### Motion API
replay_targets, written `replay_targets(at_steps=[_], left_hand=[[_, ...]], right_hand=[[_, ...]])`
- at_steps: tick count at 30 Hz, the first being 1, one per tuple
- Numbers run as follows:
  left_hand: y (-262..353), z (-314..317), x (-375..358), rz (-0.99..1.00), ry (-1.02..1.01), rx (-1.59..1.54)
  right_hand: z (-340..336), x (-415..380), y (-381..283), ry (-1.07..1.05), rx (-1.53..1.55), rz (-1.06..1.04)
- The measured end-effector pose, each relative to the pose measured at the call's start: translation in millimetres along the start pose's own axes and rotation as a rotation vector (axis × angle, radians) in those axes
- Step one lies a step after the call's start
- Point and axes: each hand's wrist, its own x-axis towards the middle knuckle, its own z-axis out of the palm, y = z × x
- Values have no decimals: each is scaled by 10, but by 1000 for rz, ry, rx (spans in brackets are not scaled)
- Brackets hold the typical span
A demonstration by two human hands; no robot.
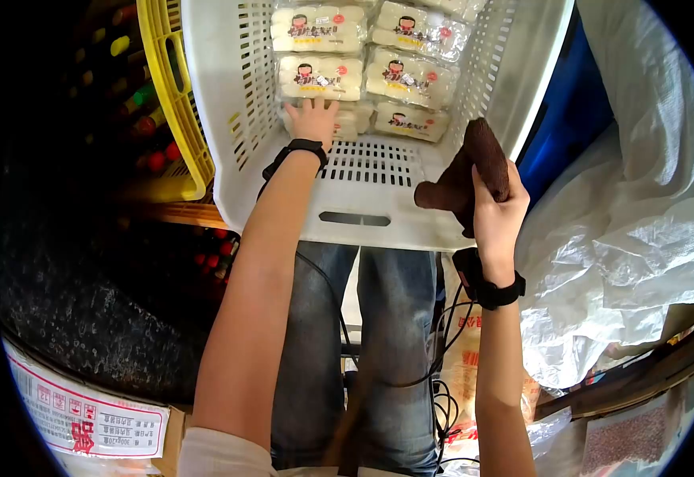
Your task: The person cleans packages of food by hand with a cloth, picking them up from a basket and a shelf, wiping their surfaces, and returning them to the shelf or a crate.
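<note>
My left hand reaches into a white plastic crate, fingers spread over the nearest left pack of white rolls. They touch its far edge, where it meets the pack behind, and do not close around it. Clear wrap with a printed cartoon figure covers each pack. Over the crate's near right side, my right hand is closed around what looks like a bunched dark brown fabric glove. One end points up and another sticks out to the left. Both wrists wear black bands.
On the left, a yellow crate stands beside dark shelving with red-capped bottles. White plastic sheeting and a blue surface lie to the right. Black cables hang by my legs. A printed carton is at lower left.
</note>
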Motion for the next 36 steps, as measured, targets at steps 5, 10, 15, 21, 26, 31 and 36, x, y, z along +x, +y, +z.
replay_targets(at_steps=[5,10,15,21,26,31,36], left_hand=[[37,41,48,-31,26,-25],[43,45,9,-6,-80,-123],[41,-188,-140,71,-173,-12],[-106,-662,-550,-54,-7,-530],[-263,-1193,-861,-6,57,-1433],[-339,-2194,-1595,155,254,-1633],[-315,-2814,-2150,230,195,-2236]], right_hand=[[-106,-25,-7,-14,-65,-5],[-105,-58,-113,-9,-73,-47],[21,-111,-234,-34,-79,-150],[-3,-389,-626,-27,-95,-134],[-144,-542,-998,-18,-102,-205],[-260,-562,-1451,-45,-25,-187],[-325,-663,-2006,-144,53,-237]])
